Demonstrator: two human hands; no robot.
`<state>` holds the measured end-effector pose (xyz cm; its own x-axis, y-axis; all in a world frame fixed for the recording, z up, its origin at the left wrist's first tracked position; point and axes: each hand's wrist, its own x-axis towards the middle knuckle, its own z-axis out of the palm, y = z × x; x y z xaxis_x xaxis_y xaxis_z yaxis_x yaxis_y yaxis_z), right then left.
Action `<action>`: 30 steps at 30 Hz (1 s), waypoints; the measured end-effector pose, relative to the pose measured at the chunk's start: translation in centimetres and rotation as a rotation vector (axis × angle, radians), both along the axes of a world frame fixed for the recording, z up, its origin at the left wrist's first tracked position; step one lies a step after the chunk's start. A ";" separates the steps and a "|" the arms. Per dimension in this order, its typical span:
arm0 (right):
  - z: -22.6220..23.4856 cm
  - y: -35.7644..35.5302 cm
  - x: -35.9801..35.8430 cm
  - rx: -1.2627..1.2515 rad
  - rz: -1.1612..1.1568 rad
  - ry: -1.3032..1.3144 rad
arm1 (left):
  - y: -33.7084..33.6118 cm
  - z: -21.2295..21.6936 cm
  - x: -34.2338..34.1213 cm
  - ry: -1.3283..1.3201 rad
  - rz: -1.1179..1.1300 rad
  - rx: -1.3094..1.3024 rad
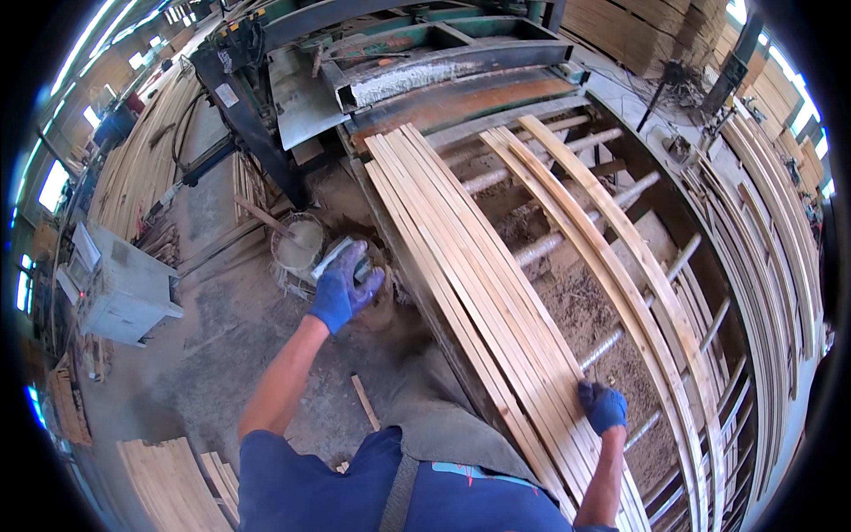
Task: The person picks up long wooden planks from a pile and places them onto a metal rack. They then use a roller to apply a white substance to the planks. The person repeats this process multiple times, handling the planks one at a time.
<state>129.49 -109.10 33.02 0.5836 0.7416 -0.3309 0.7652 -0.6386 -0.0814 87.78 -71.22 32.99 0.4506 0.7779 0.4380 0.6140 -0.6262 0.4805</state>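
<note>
My left hand [344,288], in a blue glove, is raised beside a round bucket [300,244] with a stick in it. Its fingers close round a flat, pale grey tool [331,255] whose exact kind I cannot make out. A row of long pale wooden strips [479,284] lies side by side along the left of the roller frame. Gloved in blue too, my right hand [605,408] rests at the right edge of this row, fingers curled against the outermost strip. Farther right, several bowed strips [612,266] lie across the metal rollers [603,350], apart from that hand.
A machine with a metal bed [461,93] stands at the frame's far end. A grey cabinet [128,288] is at the left. Stacked boards [173,483] lie near left, and long strips [771,239] are piled at the right. Sawdust and a loose stick [365,402] litter the floor.
</note>
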 end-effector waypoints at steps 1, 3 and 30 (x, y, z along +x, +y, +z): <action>0.6 1.1 0.2 -0.092 0.039 0.011 | 3.1 -1.2 -0.3 -0.062 0.016 -0.036; 2.5 4.3 0.7 -0.253 0.089 0.116 | 9.6 -2.4 0.5 -0.158 0.063 -0.253; -16.8 24.2 4.3 -0.153 -0.284 1.284 | 40.0 -5.0 12.2 -0.576 -0.145 -0.893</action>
